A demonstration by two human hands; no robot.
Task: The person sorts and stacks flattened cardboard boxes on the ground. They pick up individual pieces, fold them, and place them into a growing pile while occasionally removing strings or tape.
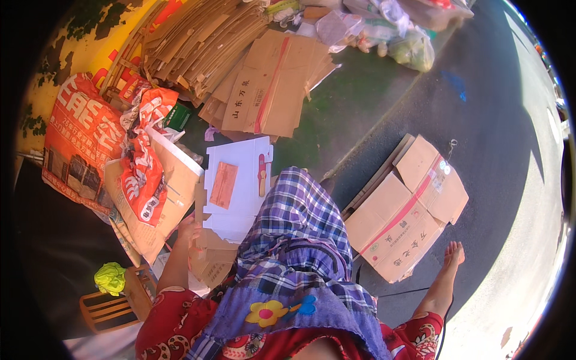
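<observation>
My left hand (pixel 191 233) is low at my left side, beside flattened cardboard and the edge of a brown paper-covered piece; whether its fingers grip anything is unclear. My right hand (pixel 454 253) hangs over the pavement with nothing visible in it, just off the lower right corner of flattened cardboard boxes (pixel 400 216) sealed with red tape. In front of my checked apron (pixel 297 211) lies an unfolded white carton (pixel 243 157), with a small reddish-brown cardboard piece (pixel 223 185) on it. Farther ahead, more flattened boxes (pixel 270 85) are stacked on the ground.
A tall pile of folded cardboard (pixel 202 40) stands at the upper left. Filled plastic bags (pixel 411 47) lie at the top. At left are an orange printed bag (pixel 83 139), a crumpled red wrapper (pixel 143 180), a wooden chair (pixel 108 312) and a yellow-green bundle (pixel 110 278).
</observation>
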